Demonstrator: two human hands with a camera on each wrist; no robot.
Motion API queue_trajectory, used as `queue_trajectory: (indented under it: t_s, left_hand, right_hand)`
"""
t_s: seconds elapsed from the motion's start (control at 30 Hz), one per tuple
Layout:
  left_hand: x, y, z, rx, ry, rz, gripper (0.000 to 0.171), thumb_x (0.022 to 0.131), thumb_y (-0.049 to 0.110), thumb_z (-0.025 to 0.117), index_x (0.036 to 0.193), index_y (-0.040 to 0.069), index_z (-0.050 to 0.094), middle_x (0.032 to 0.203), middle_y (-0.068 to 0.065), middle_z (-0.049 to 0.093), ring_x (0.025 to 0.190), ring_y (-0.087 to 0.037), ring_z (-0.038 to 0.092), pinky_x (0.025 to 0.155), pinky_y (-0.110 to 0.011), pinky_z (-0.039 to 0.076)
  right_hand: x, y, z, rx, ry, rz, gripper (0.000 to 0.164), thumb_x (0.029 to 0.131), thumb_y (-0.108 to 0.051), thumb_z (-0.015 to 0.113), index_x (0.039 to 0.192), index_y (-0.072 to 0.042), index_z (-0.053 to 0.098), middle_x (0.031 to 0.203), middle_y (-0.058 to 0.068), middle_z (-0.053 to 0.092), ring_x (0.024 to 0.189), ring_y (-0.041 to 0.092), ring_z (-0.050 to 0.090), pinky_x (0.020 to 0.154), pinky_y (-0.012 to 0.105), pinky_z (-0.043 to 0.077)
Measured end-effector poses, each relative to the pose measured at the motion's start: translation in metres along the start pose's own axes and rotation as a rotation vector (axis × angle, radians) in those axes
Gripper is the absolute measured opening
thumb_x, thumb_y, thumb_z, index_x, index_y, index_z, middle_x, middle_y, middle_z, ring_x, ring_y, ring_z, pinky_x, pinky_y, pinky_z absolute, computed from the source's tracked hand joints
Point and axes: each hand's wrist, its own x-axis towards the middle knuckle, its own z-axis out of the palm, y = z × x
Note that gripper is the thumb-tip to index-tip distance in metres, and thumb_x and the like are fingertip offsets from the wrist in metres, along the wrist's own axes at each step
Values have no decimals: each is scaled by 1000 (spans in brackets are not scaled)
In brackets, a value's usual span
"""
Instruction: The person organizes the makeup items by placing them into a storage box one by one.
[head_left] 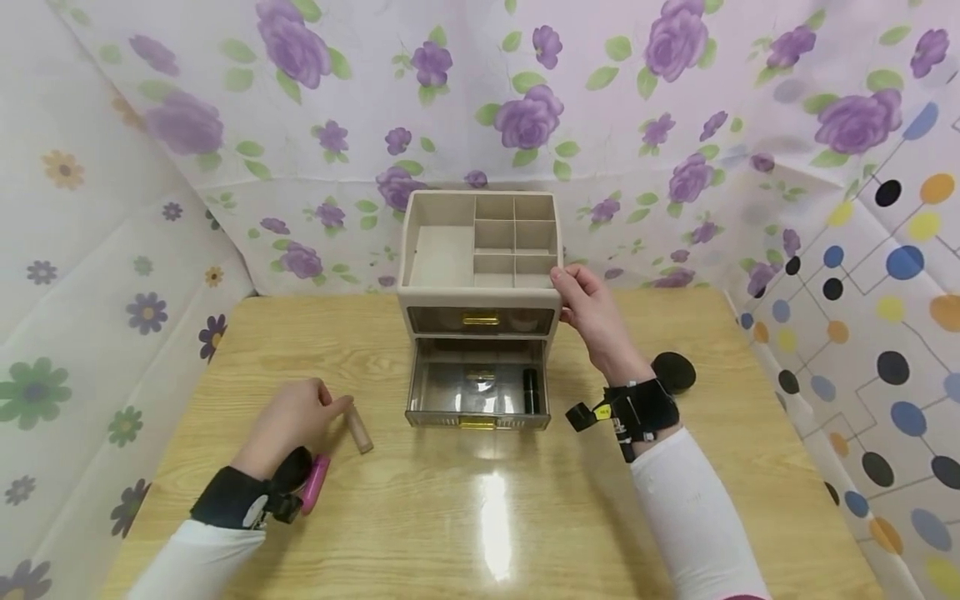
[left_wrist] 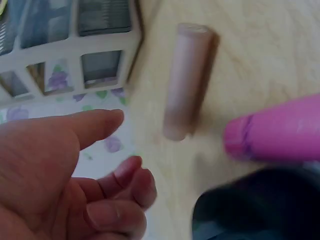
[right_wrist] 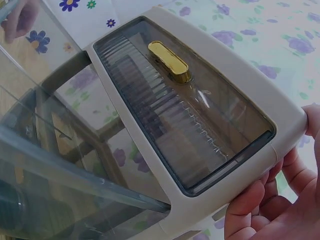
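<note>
A cream desktop drawer organizer (head_left: 480, 295) stands at the back middle of the table. At its upper right front corner my right hand (head_left: 597, 321) grips it, thumb at the top edge and fingers bent against the side. Its lower clear drawer (head_left: 423, 419) is pulled out with a black tube (head_left: 531, 392) lying inside at the right; the upper drawer (right_wrist: 190, 110) is closed. My left hand (head_left: 294, 417) hovers beside a slim beige tube (left_wrist: 186, 82) lying on the table, fingers loosely bent, thumb apart and nothing between them. A pink tube (left_wrist: 280, 131) lies near the left wrist.
A round black object (head_left: 675, 372) rests on the table behind the right wrist. Open compartments (head_left: 444, 254) fill the organizer's top. Flower-patterned cloth (head_left: 337, 208) hangs behind the wooden table (head_left: 420, 508), and patterned sheets flank both sides.
</note>
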Motion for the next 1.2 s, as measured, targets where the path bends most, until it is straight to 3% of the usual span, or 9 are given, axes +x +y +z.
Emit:
queue_trajectory:
  t_s: [0.13, 0.27, 0.63, 0.83, 1.2]
  left_hand:
    - [0, 5, 12, 47, -4, -8, 51, 105, 47, 65, 70, 11, 57, 61, 2, 49, 53, -15, 46, 49, -30, 36]
    - [1, 7, 19, 42, -12, -31, 60, 104, 50, 64, 58, 17, 44, 55, 7, 34, 49, -11, 34, 47, -27, 26]
    - [7, 11, 30, 89, -32, -75, 52, 101, 52, 66, 63, 20, 51, 65, 2, 42, 58, -16, 43, 51, -31, 31]
    - [8, 11, 34, 90, -36, -77, 46, 101, 51, 66, 67, 19, 69, 68, 0, 52, 61, -18, 48, 51, -33, 35]
    - [10, 13, 35, 83, -43, -64, 51, 101, 48, 64, 62, 17, 53, 65, 2, 46, 59, -17, 46, 50, -33, 36]
  right_hand:
    - [-1, -2, 0, -19, 6, 10, 26, 112, -36, 60, 101, -12, 59, 103, 3, 59, 93, 18, 62, 81, 32, 49]
    - [-2, -3, 1, -23, 9, 21, 27, 111, -38, 60, 102, -13, 59, 106, 4, 58, 95, 19, 62, 82, 34, 49]
    - [0, -2, 0, -18, 29, 9, 26, 111, -38, 61, 101, -14, 60, 102, 2, 60, 92, 17, 63, 80, 33, 49]
    - [-2, -2, 1, -18, 27, 12, 25, 111, -37, 62, 102, -14, 60, 103, 3, 61, 95, 19, 64, 84, 36, 50]
    - [-1, -1, -2, -18, 30, 20, 23, 110, -38, 64, 101, -16, 62, 104, 2, 62, 95, 18, 65, 81, 34, 49]
